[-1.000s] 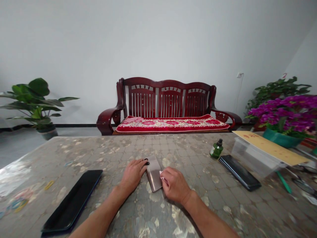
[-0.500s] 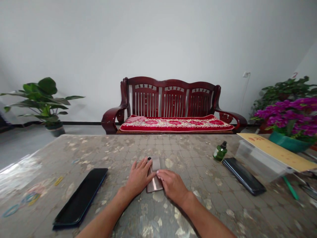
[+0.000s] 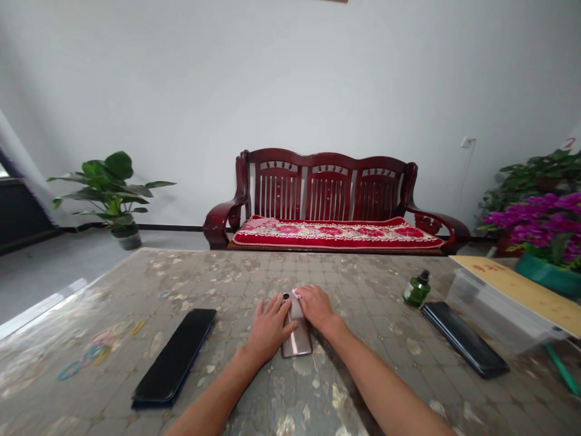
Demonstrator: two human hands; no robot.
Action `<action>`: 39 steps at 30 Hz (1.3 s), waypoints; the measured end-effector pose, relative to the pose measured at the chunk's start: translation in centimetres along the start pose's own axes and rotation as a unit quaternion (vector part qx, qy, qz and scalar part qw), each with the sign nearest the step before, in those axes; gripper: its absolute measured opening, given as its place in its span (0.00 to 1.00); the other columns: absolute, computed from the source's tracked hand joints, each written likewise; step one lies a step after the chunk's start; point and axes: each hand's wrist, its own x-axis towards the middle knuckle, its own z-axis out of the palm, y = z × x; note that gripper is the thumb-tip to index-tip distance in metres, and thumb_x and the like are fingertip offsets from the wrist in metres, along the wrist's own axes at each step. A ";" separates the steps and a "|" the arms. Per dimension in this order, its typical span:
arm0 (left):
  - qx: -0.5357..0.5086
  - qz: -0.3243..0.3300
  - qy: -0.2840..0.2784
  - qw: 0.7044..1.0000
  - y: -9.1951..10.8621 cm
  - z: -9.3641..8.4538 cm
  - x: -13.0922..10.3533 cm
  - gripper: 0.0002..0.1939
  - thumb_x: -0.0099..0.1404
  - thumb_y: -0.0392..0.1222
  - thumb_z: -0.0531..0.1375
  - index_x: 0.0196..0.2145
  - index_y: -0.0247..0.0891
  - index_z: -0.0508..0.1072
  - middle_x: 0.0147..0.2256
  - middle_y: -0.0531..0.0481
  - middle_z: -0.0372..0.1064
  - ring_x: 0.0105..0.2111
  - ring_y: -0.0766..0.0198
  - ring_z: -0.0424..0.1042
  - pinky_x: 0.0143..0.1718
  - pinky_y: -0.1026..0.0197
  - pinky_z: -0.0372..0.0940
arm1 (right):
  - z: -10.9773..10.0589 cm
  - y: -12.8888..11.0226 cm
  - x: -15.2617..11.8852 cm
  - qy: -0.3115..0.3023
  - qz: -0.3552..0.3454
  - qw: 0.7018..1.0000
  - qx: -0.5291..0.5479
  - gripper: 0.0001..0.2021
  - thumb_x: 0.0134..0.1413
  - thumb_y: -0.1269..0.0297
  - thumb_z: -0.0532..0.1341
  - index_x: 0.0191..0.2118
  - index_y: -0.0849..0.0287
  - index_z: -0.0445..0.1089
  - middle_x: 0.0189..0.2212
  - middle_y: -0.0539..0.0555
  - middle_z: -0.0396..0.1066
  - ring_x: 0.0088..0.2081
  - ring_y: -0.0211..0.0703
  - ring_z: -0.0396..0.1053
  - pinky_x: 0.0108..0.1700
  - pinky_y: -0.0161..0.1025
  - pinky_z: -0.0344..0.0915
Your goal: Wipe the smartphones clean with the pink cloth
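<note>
Phone (image 3: 297, 340) flat on the worktop (image 3: 263, 399), back side up, under the hands, with a round dark camera (image 3: 285, 297) at the end farther from the wrists. Left hand (image 3: 271, 329) spread over the phone's left edge, fingertips at the camera, thumb across the back, nothing gripped. Right hand (image 3: 316, 306) at the far right corner, fingers curled together on a small pale scrap (image 3: 296, 293), too small for telling the material. Hands close but apart, part of the phone's back between them.

Left of the hands, a black slab (image 3: 175, 357) lying aslant; farther left, rubber bands (image 3: 95, 351), yellow and blue. Right of the hands, a green bottle (image 3: 416, 293) upright with a black top, and just beside it, a dark wallet (image 3: 465, 339). Farther right, a clear box (image 3: 485, 318) under a yellow card (image 3: 517, 292), with purple flowers (image 3: 540, 221) in a teal pot (image 3: 549, 275) behind. Beyond the hands, past the worktop, a wooden bench (image 3: 329, 188) with a red mat (image 3: 338, 233).
</note>
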 end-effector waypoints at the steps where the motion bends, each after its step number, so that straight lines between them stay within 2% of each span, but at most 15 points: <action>1: 0.001 -0.003 0.007 1.000 0.1 0.0 0.0 0.24 0.69 0.43 0.59 0.61 0.42 0.65 0.63 0.39 0.62 0.62 0.47 0.61 0.62 0.33 0.52 | 0.1 0.0 0.4 -0.002 0.000 1.000 -0.001 0.16 0.65 0.72 0.51 0.48 0.57 0.75 0.47 0.57 0.77 0.49 0.45 0.70 0.55 0.40 0.61; 5: -0.006 -0.009 0.032 0.999 0.3 -0.4 0.0 0.18 0.69 0.41 0.58 0.56 0.43 0.69 0.58 0.40 0.68 0.59 0.48 0.67 0.62 0.33 0.51 | 0.2 0.3 1.0 -0.016 -0.017 1.000 0.002 0.16 0.65 0.72 0.51 0.49 0.57 0.75 0.48 0.56 0.76 0.50 0.44 0.69 0.55 0.38 0.60; 10: -0.017 -0.001 0.023 1.000 0.9 -0.2 -0.3 0.17 0.69 0.41 0.60 0.55 0.41 0.70 0.58 0.41 0.69 0.59 0.50 0.67 0.62 0.38 0.55 | 0.0 0.6 0.1 -0.023 -0.024 0.999 0.004 0.17 0.65 0.71 0.51 0.50 0.56 0.75 0.48 0.55 0.76 0.51 0.44 0.69 0.55 0.37 0.61; 16: 0.002 0.018 0.037 0.999 3.6 0.8 -0.2 0.20 0.68 0.43 0.61 0.56 0.42 0.69 0.57 0.40 0.69 0.58 0.49 0.68 0.62 0.38 0.55 | -0.2 2.0 -2.2 -0.005 0.015 1.000 0.007 0.17 0.65 0.72 0.51 0.51 0.56 0.74 0.49 0.56 0.75 0.51 0.45 0.70 0.55 0.38 0.62; 20: -0.010 0.022 0.010 1.000 4.8 0.6 0.1 0.21 0.68 0.44 0.61 0.57 0.41 0.68 0.59 0.39 0.67 0.59 0.47 0.66 0.61 0.37 0.55 | -0.3 3.2 -3.3 0.016 0.042 0.999 0.007 0.20 0.63 0.75 0.51 0.56 0.57 0.70 0.54 0.57 0.72 0.54 0.43 0.68 0.57 0.38 0.61; 23: -0.025 0.037 -0.013 0.999 4.7 -0.2 -0.5 0.26 0.66 0.49 0.63 0.59 0.41 0.67 0.63 0.38 0.61 0.62 0.44 0.60 0.62 0.37 0.54 | -0.5 3.5 -3.6 0.029 0.035 0.999 0.009 0.19 0.62 0.75 0.52 0.54 0.59 0.72 0.54 0.56 0.72 0.55 0.43 0.67 0.58 0.38 0.60; 26: -0.047 0.057 -0.059 0.996 4.0 -1.0 -1.5 0.32 0.62 0.56 0.66 0.59 0.40 0.68 0.64 0.38 0.59 0.64 0.41 0.57 0.64 0.37 0.53 | -0.7 3.1 -3.7 0.032 0.024 0.999 0.000 0.17 0.64 0.74 0.52 0.52 0.58 0.73 0.50 0.56 0.74 0.52 0.45 0.68 0.56 0.40 0.61; 29: -0.068 0.099 -0.099 0.988 3.3 -1.0 -2.2 0.39 0.59 0.59 0.67 0.62 0.38 0.64 0.64 0.35 0.58 0.65 0.40 0.56 0.64 0.39 0.54 | -1.0 2.3 -3.9 0.025 0.019 0.999 -0.021 0.16 0.65 0.72 0.52 0.51 0.57 0.73 0.49 0.56 0.74 0.50 0.46 0.68 0.54 0.41 0.61; 35: -0.101 0.124 -0.095 0.982 2.5 0.3 -2.2 0.42 0.61 0.56 0.66 0.66 0.37 0.58 0.66 0.34 0.54 0.65 0.42 0.54 0.65 0.43 0.53 | -0.9 0.5 -5.3 0.001 -0.016 0.998 -0.057 0.12 0.67 0.69 0.54 0.46 0.56 0.74 0.42 0.55 0.74 0.46 0.47 0.67 0.50 0.41 0.60; 39: -0.114 0.115 -0.116 0.980 2.9 -0.6 -2.1 0.43 0.61 0.55 0.66 0.66 0.33 0.58 0.65 0.33 0.55 0.66 0.42 0.53 0.66 0.43 0.50 | -1.1 0.1 -4.8 -0.004 0.011 0.997 -0.071 0.11 0.66 0.70 0.55 0.46 0.56 0.74 0.42 0.54 0.73 0.46 0.48 0.66 0.49 0.41 0.59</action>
